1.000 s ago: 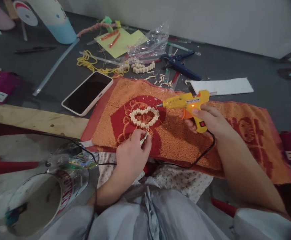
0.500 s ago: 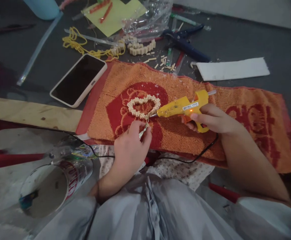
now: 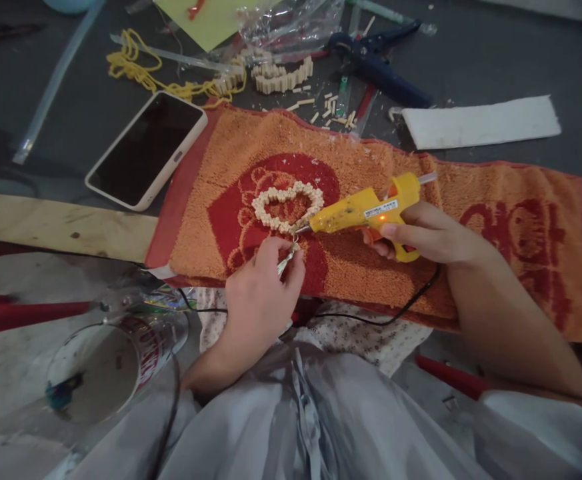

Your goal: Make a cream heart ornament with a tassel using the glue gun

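Observation:
A heart-shaped ring of short pale wooden sticks (image 3: 315, 195) lies on the orange and red towel (image 3: 381, 280). At its lower point sits a small metal ring with a silvery chain or cord (image 3: 287, 259), pinched between the thumb and fingers of my left hand (image 3: 263, 293). My right hand (image 3: 433, 235) is wrapped round the handle of a yellow hot glue gun (image 3: 365, 212), its light glowing orange and a clear glue stick poking out at the back. The gun's nozzle is at the heart's lower point, right beside the metal ring; whether it touches is too small to tell.
Beside the towel lies a phone (image 3: 148, 148). Behind it are yellow yarn (image 3: 135, 63), more stick pieces (image 3: 285, 79), a dark blue plier-like tool (image 3: 381, 70), clear plastic wrapping (image 3: 291, 30) and a white strip (image 3: 481, 123). A black cord (image 3: 385, 320) runs below the gun. A bucket (image 3: 95, 373) stands lower left.
The view has shifted slightly, so the table things sit a little higher. The gun's nozzle stays by the heart's lower point, and both hands keep their holds.

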The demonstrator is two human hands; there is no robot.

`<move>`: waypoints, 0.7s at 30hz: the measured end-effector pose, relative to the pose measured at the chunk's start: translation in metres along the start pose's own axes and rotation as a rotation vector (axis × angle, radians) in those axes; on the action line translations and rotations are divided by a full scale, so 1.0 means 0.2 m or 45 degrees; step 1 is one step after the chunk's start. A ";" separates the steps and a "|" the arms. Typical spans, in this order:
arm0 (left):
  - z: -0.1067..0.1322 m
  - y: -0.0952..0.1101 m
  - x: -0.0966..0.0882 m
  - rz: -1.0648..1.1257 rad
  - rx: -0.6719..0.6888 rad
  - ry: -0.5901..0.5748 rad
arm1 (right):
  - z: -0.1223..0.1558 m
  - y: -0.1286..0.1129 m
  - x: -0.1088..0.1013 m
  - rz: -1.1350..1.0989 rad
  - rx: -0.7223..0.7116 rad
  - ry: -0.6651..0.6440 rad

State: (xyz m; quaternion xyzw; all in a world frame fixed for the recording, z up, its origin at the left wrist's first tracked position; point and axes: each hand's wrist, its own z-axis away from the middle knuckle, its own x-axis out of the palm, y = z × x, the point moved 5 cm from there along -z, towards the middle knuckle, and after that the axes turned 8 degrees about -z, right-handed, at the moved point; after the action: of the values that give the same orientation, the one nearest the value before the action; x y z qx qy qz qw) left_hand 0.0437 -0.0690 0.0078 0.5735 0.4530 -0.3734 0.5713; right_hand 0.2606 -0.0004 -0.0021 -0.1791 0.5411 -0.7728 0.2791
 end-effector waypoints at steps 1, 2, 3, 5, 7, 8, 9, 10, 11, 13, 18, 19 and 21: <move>0.00 0.00 0.00 0.004 0.002 0.005 | 0.00 0.00 0.00 0.003 -0.002 0.001; 0.00 0.00 0.00 0.007 0.005 0.012 | 0.00 0.00 0.00 0.005 -0.004 0.000; 0.00 0.00 0.00 0.010 0.008 0.015 | 0.00 -0.01 0.00 0.005 -0.011 0.000; 0.00 0.00 0.00 0.013 0.014 0.025 | -0.01 -0.02 0.01 0.003 -0.022 -0.007; 0.00 0.00 -0.01 0.013 0.020 0.031 | -0.01 -0.03 0.01 -0.015 -0.018 -0.008; 0.00 0.00 -0.01 0.012 0.020 0.029 | 0.00 -0.03 0.01 -0.034 -0.013 0.000; 0.00 0.00 0.00 0.009 0.018 0.025 | 0.00 -0.03 0.01 -0.054 -0.007 0.012; 0.00 0.00 0.00 0.006 0.014 0.022 | 0.00 -0.03 0.00 -0.074 -0.006 0.021; 0.00 0.00 0.00 0.004 0.013 0.018 | 0.00 -0.02 0.00 -0.093 -0.017 0.022; 0.00 0.00 0.00 0.008 0.023 0.033 | 0.00 -0.02 0.00 -0.115 -0.057 0.001; 0.00 0.00 0.00 0.015 0.031 0.050 | -0.01 -0.02 0.01 -0.096 -0.094 -0.051; 0.00 0.00 0.00 0.014 0.030 0.046 | -0.01 -0.02 0.01 -0.082 -0.091 -0.057; 0.00 0.00 0.00 0.014 0.032 0.049 | -0.02 -0.01 0.01 -0.057 -0.087 -0.062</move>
State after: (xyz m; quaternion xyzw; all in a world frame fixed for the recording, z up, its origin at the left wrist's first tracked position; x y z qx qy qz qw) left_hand 0.0445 -0.0697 0.0084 0.5901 0.4563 -0.3648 0.5573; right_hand 0.2556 0.0010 -0.0006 -0.2193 0.5562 -0.7553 0.2684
